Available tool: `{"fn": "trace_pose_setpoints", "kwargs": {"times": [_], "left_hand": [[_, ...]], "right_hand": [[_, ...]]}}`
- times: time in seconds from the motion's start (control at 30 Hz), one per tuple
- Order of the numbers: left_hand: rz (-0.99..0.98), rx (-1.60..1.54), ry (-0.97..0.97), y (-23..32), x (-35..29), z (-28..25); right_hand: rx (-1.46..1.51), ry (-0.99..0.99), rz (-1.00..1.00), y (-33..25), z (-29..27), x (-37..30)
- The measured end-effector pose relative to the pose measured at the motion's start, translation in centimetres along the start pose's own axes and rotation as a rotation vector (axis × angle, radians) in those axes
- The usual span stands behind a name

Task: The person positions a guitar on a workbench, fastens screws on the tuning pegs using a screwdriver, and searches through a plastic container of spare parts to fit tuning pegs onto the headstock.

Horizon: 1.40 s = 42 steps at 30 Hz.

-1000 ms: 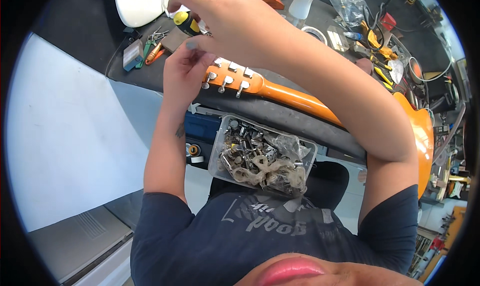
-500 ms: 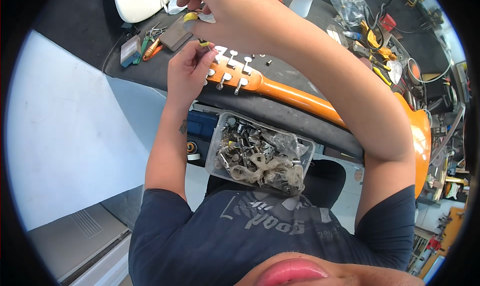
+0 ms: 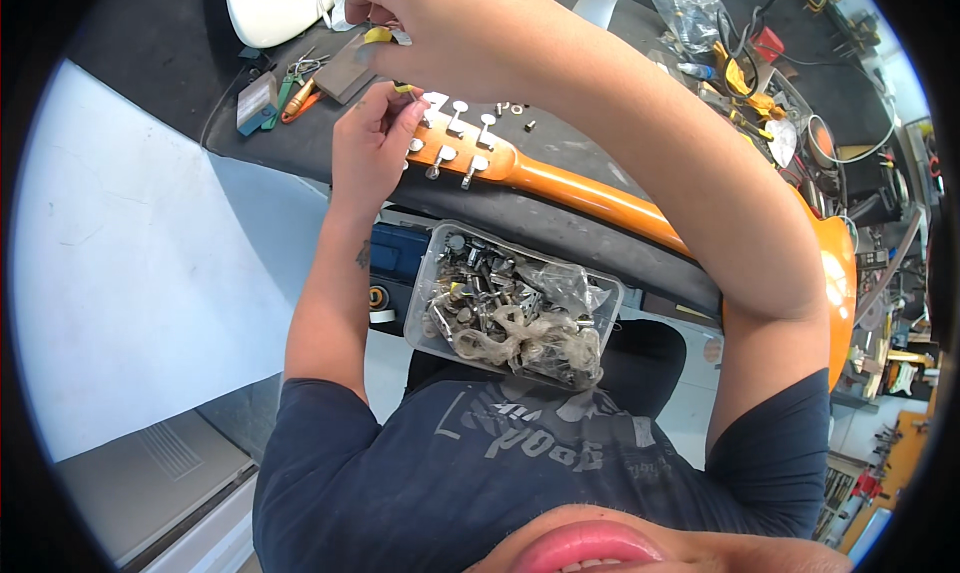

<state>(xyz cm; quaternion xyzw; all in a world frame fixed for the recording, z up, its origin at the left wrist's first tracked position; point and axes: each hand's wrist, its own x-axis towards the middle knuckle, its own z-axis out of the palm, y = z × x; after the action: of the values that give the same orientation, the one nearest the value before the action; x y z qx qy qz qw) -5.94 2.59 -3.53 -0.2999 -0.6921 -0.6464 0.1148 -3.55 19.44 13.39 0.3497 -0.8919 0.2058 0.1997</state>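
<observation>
Via head cam, I'm clenching R grip [image 3: 425, 23] on round yellow-capped screwdriver [image 3: 377, 35]; L grip [image 3: 370, 141] bunching by its lower end, can't tell if pinching. Glossy orange guitar headstock [image 3: 463, 144] w/ shiny metal tuners [image 3: 478, 164] lying on matte dark counter [image 3: 562, 145], just beside L grip. Rectangular clear plastic tub [image 3: 611, 323] holding jumbled silvery hw [image 3: 495, 288] + crinkly film [image 3: 565, 353], sitting nr counter edge.

The guitar neck [image 3: 600, 205] looks like glossy, smooth wood, its tuning machines [image 3: 474, 171] shiny metal, the table [image 3: 570, 145] matt and scuffed, the box [image 3: 413, 311] translucent plastic, its parts [image 3: 490, 281] bright metal, the bag [image 3: 560, 345] crumpled film.
</observation>
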Motion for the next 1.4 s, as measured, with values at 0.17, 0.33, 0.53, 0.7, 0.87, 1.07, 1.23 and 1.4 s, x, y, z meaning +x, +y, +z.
{"fn": "trace_pose_setpoints", "kwargs": {"times": [0.17, 0.33, 0.53, 0.7, 0.87, 1.07, 1.23, 1.4], "left_hand": [[-0.006, 0.071, -0.040, 0.3, 0.1, -0.4], [-0.012, 0.179, -0.060, 1.0, 0.5, -0.3], [-0.047, 0.160, -0.099, 1.2, 0.6, -0.4], [-0.027, 0.209, -0.073, 1.0, 0.8, -0.5], [0.029, 0.218, -0.114, 2.2, 1.1, -0.4], [-0.015, 0.246, -0.149, 1.9, 0.8, -0.3], [0.037, 0.268, -0.144, 2.4, 0.8, -0.6], [0.010, 0.246, -0.144, 2.2, 1.2, -0.1]], "right_hand": [[-0.133, -0.149, 0.068, -0.5, -0.5, 0.6], [-0.240, -0.197, -0.093, 0.3, -1.1, 1.2], [-0.499, -0.364, -0.021, -2.0, -3.5, 0.8], [-0.541, -0.210, -0.259, 0.0, -2.4, 0.4], [-0.242, -0.080, -0.234, 0.1, -3.1, -0.3], [-0.634, -0.406, -0.101, -0.6, -2.7, 0.6], [-0.411, -0.300, 0.135, 0.4, -1.9, 0.1], [-0.170, -0.260, -0.032, 1.8, -2.9, -0.4]]}}
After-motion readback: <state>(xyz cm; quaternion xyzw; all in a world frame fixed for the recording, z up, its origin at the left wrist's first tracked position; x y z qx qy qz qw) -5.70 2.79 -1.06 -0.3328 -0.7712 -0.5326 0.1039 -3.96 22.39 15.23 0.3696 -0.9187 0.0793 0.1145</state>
